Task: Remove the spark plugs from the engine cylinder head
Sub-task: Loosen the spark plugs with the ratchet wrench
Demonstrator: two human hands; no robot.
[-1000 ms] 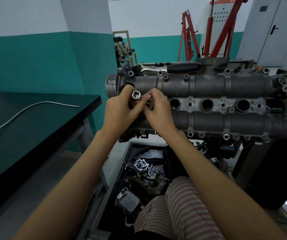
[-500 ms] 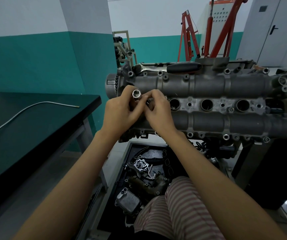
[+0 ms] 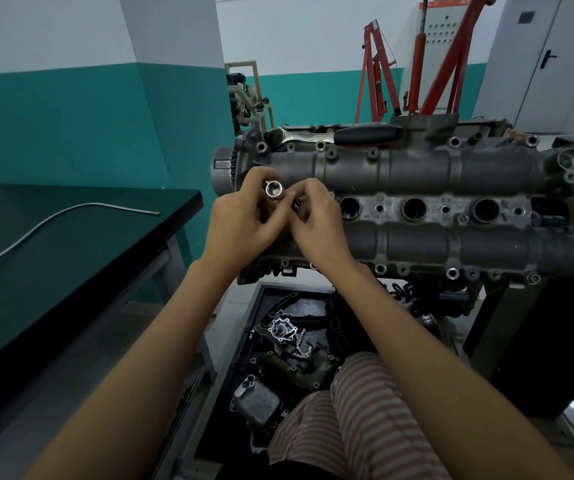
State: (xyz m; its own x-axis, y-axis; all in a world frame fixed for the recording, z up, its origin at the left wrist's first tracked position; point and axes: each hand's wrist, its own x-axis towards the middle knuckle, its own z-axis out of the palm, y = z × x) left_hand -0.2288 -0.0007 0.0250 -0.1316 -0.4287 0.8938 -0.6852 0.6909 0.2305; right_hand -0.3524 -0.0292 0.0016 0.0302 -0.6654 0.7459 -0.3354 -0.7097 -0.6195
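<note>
The grey engine cylinder head [image 3: 417, 174] lies across the middle, with three open spark plug wells [image 3: 414, 208] showing in a row. My left hand [image 3: 240, 220] grips a shiny metal socket [image 3: 274, 189], its open end facing me. My right hand [image 3: 316, 223] is pressed against the left one and pinches a small dark part [image 3: 297, 204] beside the socket. Both hands cover the leftmost well, so I cannot see what is in it.
A ratchet with a black handle [image 3: 365, 135] rests on the head's far edge. A dark workbench [image 3: 71, 244] at left carries a flexible metal rod [image 3: 71, 213]. A black tray of engine parts [image 3: 292, 344] sits on the floor below. Red hoist frames [image 3: 379, 71] stand behind.
The hands and the socket have stayed almost in the same place over the left end of the head; only slight finger shifts show.
</note>
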